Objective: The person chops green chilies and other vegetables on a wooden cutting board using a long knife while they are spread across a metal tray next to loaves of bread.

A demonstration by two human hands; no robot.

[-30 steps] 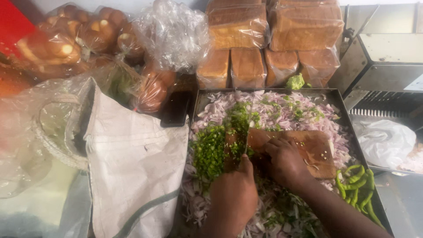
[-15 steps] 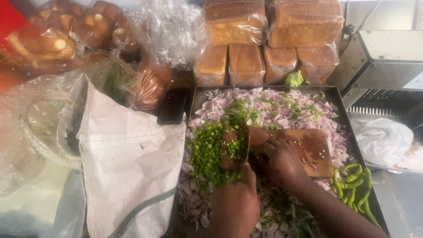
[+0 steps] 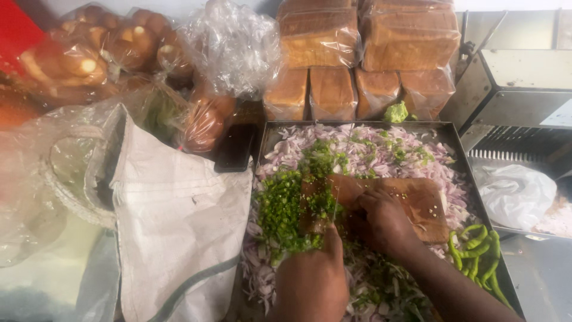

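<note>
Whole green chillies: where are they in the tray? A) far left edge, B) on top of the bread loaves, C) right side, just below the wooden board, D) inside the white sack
C: the whole green chillies lie in a bunch at the right side of the metal tray, just below the right end of the wooden board, to the right of the right hand.

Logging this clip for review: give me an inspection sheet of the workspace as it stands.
Surface: metal tray heaped with sliced pinkish onion.
Job's things: brown wooden chopping board; chopped green chillies; whole green chillies.
Clutter: white cloth sack; black phone.
Grips: left hand closed, contents hidden; right hand on the board.
Cables: nothing seen.
Surroundings: wrapped bread loaves; bagged buns.
</note>
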